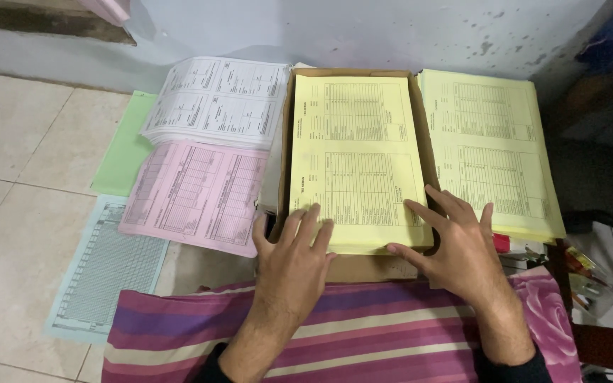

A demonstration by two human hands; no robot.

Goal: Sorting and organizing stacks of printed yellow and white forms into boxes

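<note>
A stack of yellow printed forms (356,149) lies in a shallow cardboard box (352,268) in front of me. My left hand (294,259) rests flat on the stack's near left corner, fingers spread, thumb over the box edge. My right hand (454,245) lies flat on the near right corner, fingers apart, thumb along the stack's front edge. Neither hand grips anything. A second stack of yellow forms (491,149) sits just right of the box.
A pink stack of forms (196,195), a white stack (218,99), a green sheet (125,145) and a light blue sheet (104,273) lie on the tiled floor at left. A striped purple cloth (363,337) covers my lap. Pens and clutter (580,273) sit at right.
</note>
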